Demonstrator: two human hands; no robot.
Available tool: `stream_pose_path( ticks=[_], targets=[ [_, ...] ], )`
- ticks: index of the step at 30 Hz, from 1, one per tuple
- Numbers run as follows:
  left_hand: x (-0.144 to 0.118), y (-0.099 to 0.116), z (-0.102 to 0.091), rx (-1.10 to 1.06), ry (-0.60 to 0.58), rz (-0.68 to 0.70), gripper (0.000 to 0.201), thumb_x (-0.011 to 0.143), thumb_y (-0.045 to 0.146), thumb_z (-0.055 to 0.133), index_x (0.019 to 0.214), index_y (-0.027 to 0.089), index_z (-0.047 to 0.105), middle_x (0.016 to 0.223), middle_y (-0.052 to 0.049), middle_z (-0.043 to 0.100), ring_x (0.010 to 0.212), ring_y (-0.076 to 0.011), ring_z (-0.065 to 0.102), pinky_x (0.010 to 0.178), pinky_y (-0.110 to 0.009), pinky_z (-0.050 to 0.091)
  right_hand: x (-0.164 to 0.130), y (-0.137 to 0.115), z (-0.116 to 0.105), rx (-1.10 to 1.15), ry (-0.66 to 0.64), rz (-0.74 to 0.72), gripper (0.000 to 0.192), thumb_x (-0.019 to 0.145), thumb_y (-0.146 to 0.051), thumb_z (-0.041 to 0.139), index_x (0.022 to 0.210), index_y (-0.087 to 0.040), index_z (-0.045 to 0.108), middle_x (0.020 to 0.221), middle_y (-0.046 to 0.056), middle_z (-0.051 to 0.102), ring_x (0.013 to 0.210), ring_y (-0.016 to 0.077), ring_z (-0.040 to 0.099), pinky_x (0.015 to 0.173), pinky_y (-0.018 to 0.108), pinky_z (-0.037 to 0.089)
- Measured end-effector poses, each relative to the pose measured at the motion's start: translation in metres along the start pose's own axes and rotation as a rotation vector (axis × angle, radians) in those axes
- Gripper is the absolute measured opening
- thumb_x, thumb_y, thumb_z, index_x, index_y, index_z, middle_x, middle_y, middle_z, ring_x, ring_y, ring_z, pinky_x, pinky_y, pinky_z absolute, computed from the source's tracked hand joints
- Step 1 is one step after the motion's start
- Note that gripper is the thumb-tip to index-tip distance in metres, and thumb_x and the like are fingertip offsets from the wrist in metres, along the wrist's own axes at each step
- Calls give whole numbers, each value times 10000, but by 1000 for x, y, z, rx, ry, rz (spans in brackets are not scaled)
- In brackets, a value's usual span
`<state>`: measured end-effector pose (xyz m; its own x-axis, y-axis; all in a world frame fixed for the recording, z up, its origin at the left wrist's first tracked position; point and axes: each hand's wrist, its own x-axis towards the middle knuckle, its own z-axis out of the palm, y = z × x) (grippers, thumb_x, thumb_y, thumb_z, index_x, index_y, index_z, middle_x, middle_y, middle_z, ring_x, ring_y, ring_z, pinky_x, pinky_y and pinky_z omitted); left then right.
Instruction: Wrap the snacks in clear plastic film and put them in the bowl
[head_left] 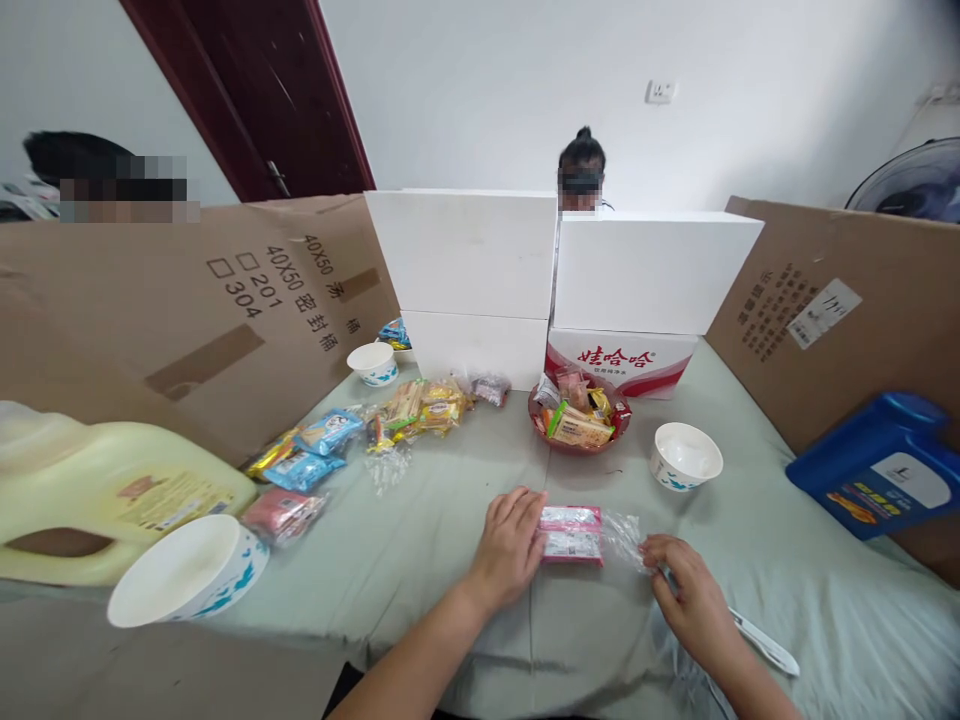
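Pink snack packet (571, 533) lies on the grey-green cloth (450, 540), left hand (510, 545) pressing its left end, fingers flat; right hand (686, 590) pinches its clear wrapper tail. Red snack bowl (578, 418) at twelve o'clock, white bowl (685, 456) at two; a white tool (765, 643) partly hidden under the right wrist

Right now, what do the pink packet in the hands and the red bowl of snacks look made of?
Pink packet: thin clear plastic film, glossy, its crinkled end pinched by the right hand.
Red bowl: probably translucent plastic, with a shiny rim.
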<state>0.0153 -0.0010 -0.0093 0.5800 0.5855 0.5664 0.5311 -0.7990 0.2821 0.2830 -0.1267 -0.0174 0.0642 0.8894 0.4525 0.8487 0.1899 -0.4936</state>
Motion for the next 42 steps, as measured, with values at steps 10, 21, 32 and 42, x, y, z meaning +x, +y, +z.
stream_pose_path(
  ticks=[10, 21, 32, 42],
  targets=[
    [-21, 29, -13, 29, -117, 182, 181, 865, 75, 441, 803, 163, 586, 916, -79, 595, 914, -227, 528, 826, -390, 464, -4, 13, -13, -82, -9, 3, 234, 756, -107, 380, 798, -232, 573, 952, 47, 698, 977, 220, 638, 832, 410, 504],
    [-42, 47, -18, 10, -371, 121, 184, 897, 99, 421, 867, 179, 584, 850, -72, 616, 797, -224, 568, 693, -353, 509, 12, -74, 9, -186, -415, -24, 205, 930, -226, 412, 828, -238, 589, 745, 15, 675, 642, 176, 645, 564, 283, 437],
    [4, 26, -14, 46, -355, -55, 576, 754, 226, 725, 1282, 216, 496, 1326, -133, 521, 1229, -347, 472, 1004, -532, 409, 22, -41, 14, -281, -269, 97, 341, 790, -339, 650, 1093, -198, 581, 1042, 104, 649, 971, 282, 625, 779, 392, 516],
    [19, 18, 15, 17, -405, 36, 699, 725, 299, 752, 1349, 223, 446, 1353, -156, 513, 1253, -356, 473, 1026, -541, 401, 37, -1, 64, -137, -162, -49, 443, 932, -186, 361, 1363, -161, 459, 1348, 111, 554, 1301, 244, 448, 1070, 494, 384]
  ],
)
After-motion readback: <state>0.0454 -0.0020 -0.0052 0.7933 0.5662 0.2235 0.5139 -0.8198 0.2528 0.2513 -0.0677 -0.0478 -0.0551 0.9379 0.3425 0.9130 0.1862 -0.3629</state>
